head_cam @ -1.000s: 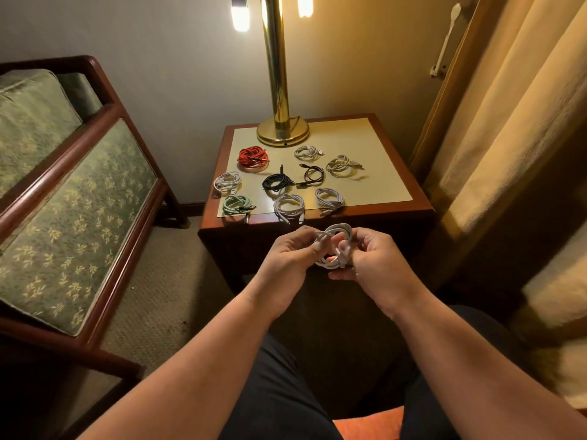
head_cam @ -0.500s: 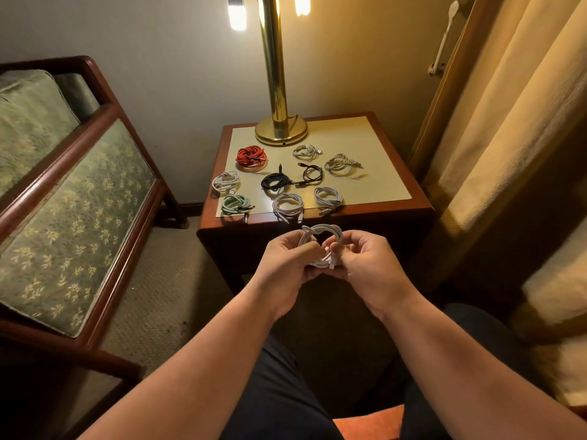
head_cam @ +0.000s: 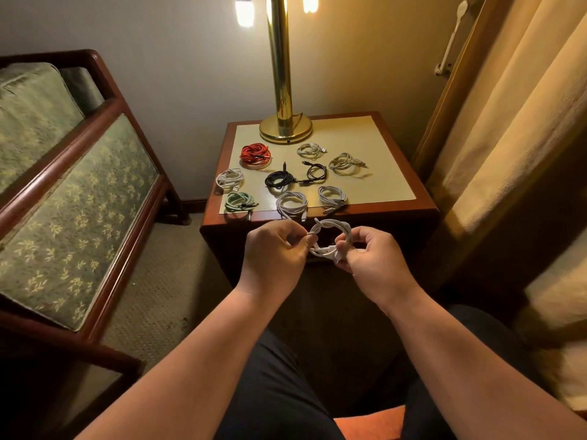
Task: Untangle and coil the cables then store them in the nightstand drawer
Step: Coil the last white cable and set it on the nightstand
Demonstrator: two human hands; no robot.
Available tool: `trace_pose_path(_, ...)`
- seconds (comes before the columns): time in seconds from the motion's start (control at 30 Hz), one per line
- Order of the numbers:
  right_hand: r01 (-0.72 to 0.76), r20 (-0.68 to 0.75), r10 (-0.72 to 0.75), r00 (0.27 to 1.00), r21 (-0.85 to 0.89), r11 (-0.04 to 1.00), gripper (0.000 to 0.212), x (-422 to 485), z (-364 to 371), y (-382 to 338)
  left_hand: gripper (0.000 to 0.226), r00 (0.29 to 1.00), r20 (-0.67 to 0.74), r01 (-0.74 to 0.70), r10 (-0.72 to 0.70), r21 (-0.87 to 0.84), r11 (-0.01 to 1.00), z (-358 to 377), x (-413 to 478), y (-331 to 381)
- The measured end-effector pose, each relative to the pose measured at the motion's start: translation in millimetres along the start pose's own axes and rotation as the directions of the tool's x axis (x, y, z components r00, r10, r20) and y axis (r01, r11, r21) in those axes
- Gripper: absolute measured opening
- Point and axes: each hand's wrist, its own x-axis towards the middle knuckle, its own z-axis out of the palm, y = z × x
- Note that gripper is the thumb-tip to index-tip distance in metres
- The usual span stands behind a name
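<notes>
Seating (head_cam: 63, 192) with green leaf-patterned cushions and a dark wood frame fills the left of the frame, and a pale gold curtain (head_cam: 508, 122) hangs down the right edge. Between them, in the upper centre, stands the wooden nightstand (head_cam: 425, 211), its cream surface ringed by a reddish border. A brass lamp (head_cam: 286, 128) rises from the back of that surface, its round base just behind the cables.

Both bare forearms reach up from the bottom of the frame. The left hand (head_cam: 273, 252) and right hand (head_cam: 371, 255) meet in front of the nightstand's near edge, below the surface. Between them is a white cable (head_cam: 333, 227), wound into a small loop. The left fingers pinch its left side, and the right fingers are curled round its right side and a loose end.

Nine coiled cables lie apart on the surface:
- **Back row:** a red coil (head_cam: 255, 154), a white coil (head_cam: 309, 150) and a beige coil (head_cam: 343, 162).
- **Middle row:** a pale coil (head_cam: 229, 178), a thick black coil (head_cam: 279, 180) and a thin black coil (head_cam: 316, 171).
- **Near edge:** a green coil (head_cam: 239, 201) and two grey-white coils (head_cam: 291, 202).
</notes>
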Motion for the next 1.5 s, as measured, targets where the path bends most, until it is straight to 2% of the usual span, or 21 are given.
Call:
trace_pose_path(0.1, 0.105, 0.048, -0.099, 0.994, -0.150, 0.983, 0.011, 1, -4, -1, 0.007, 1.000, 0.011, -0.002, 0.002, 0.015, 1.000, -8, 6, -4)
trace_pose_path(0.23, 0.214, 0.021, -0.219, 0.975, -0.325, 0.921, 0.011, 7, -8, -3, 0.004, 0.997, 0.068, 0.022, -0.023, 0.027, 0.999, -17, 11, 4)
trace_pose_path(0.47, 0.281, -0.001, -0.312, 0.950, -0.431, 0.858, 0.006, 16, -21, -7, 0.017, 0.984, 0.179, -0.029, 0.013, 0.084, 0.996, -25, 15, 8)
trace_pose_path(0.57, 0.223, -0.001, -0.238, 0.971, -0.348, 0.911, 0.005, 15, -26, -16, 0.015, 0.988, 0.127, -0.101, 0.085, 0.128, 0.987, -23, 16, 4)
trace_pose_path(0.7, 0.107, 0.048, -0.103, 0.993, -0.077, 0.991, 0.009, 7, -25, -28, 0.010, 0.997, -0.017, -0.077, 0.078, 0.069, 0.995, -25, 16, -3)
trace_pose_path(0.83, 0.032, 0.082, -0.046, 0.996, 0.168, 0.985, 0.010, -5, -11, -28, 0.010, 1.000, -0.014, 0.003, -0.002, 0.010, 1.000, -24, 17, -9)
trace_pose_path(0.93, -0.029, 0.100, -0.001, 0.995, 0.298, 0.954, 0.009, -10, -1, -25, 0.006, 0.984, 0.040, 0.178, -0.175, -0.072, 0.981, -23, 16, -11)
trace_pose_path(1.0, -0.065, 0.108, 0.027, 0.994, 0.365, 0.929, 0.008, -12, 3, -23, 0.003, 0.954, 0.098, 0.298, -0.284, -0.178, 0.938, -21, 15, -11)
trace_pose_path(1.07, -0.085, 0.109, 0.044, 0.993, 0.417, 0.905, 0.009, -13, 7, -22, 0.005, 0.886, 0.186, 0.463, -0.424, -0.348, 0.815, -19, 14, -8)
trace_pose_path(1.17, -0.100, 0.111, 0.055, 0.992, 0.452, 0.887, 0.010, -14, 10, -22, 0.015, 0.703, 0.418, 0.700, -0.576, -0.551, 0.454, -16, 14, 5)
trace_pose_path(1.23, -0.100, 0.110, 0.057, 0.992, 0.448, 0.888, 0.009, -13, 9, -23, 0.018, 0.651, 0.525, 0.732, -0.548, -0.624, 0.272, -15, 16, 10)
trace_pose_path(1.3, -0.088, 0.096, 0.051, 0.994, 0.430, 0.899, 0.009, -10, 5, -23, 0.027, 0.684, 0.544, 0.706, -0.486, -0.661, 0.254, -16, 16, 14)
trace_pose_path(1.5, -0.086, 0.063, 0.066, 0.996, 0.396, 0.914, 0.010, -8, 2, -25, 0.043, 0.817, 0.355, 0.554, -0.455, -0.703, 0.446, -17, 12, 28)
